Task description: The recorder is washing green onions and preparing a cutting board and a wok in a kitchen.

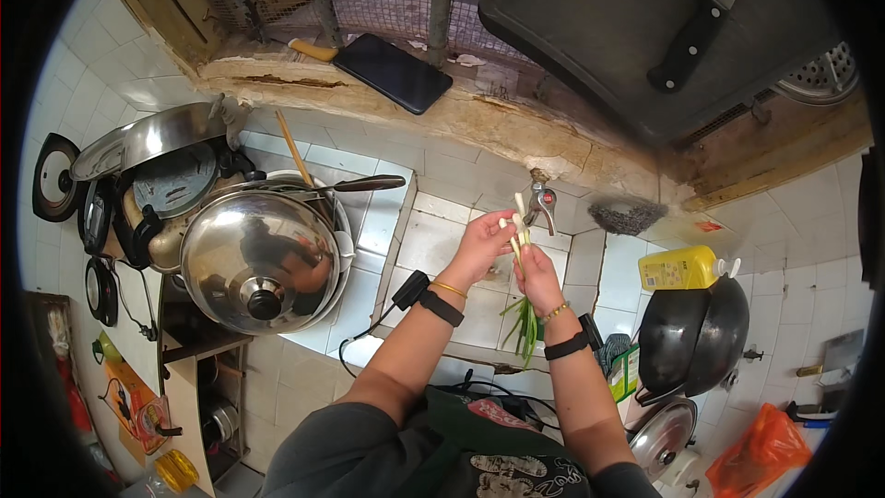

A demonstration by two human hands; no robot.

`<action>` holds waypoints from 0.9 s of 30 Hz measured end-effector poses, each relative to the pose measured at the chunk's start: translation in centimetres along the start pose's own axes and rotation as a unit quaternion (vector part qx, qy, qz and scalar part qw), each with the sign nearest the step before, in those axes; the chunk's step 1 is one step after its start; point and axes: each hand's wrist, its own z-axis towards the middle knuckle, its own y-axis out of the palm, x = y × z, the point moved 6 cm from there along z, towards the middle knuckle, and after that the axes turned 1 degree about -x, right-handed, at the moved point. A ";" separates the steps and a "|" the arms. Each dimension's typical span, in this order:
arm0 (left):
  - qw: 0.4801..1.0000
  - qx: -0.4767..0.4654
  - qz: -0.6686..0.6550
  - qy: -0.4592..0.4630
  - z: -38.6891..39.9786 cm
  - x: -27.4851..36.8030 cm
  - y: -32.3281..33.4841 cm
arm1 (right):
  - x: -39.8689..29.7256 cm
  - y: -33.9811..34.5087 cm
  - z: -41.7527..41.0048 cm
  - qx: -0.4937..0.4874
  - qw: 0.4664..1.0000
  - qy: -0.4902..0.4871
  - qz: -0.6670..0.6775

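Over a white-tiled sink point(433, 235) I hold a small bunch of spring onions point(523, 321), white ends up and green leaves hanging down. My right hand point(540, 277) is closed around the stalks just below the white part. The fingers of my left hand point(482, 242) pinch the white ends near the top. Just beyond the bunch, a metal tap point(542, 204) juts from the wall; whether water runs from it I cannot tell.
A large lidded steel pot point(259, 259) stands on the left ledge. To the right are a yellow bottle point(677, 268), black woks point(691, 335) and a steel-wool pad point(628, 214). On the sill above lie a phone point(393, 72) and a black board point(622, 34) bearing a cleaver point(691, 45).
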 end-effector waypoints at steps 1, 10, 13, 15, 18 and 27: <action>1.000 0.001 0.000 0.000 0.0 0.0 -0.1 | -0.2 0.0 0.0 0.005 0.999 -0.020 -0.031; 0.998 0.022 -0.011 -0.054 -0.5 0.1 -0.6 | -0.9 -1.1 -0.2 0.110 0.943 -0.167 -0.268; 1.000 0.024 0.017 0.000 -0.9 0.6 -0.2 | -2.2 -0.9 -1.1 0.141 0.917 -0.180 -0.327; 1.000 0.017 0.015 -0.019 -0.8 0.3 -0.4 | -2.2 -0.9 -1.2 0.142 0.914 -0.174 -0.339; 1.000 -0.003 0.001 -0.020 -0.2 -0.3 -0.8 | -2.1 -1.3 -1.4 0.144 0.910 -0.193 -0.338; 0.989 -0.056 0.136 0.020 -0.7 0.9 -0.9 | -0.2 -2.6 -0.4 0.108 0.944 -0.137 -0.279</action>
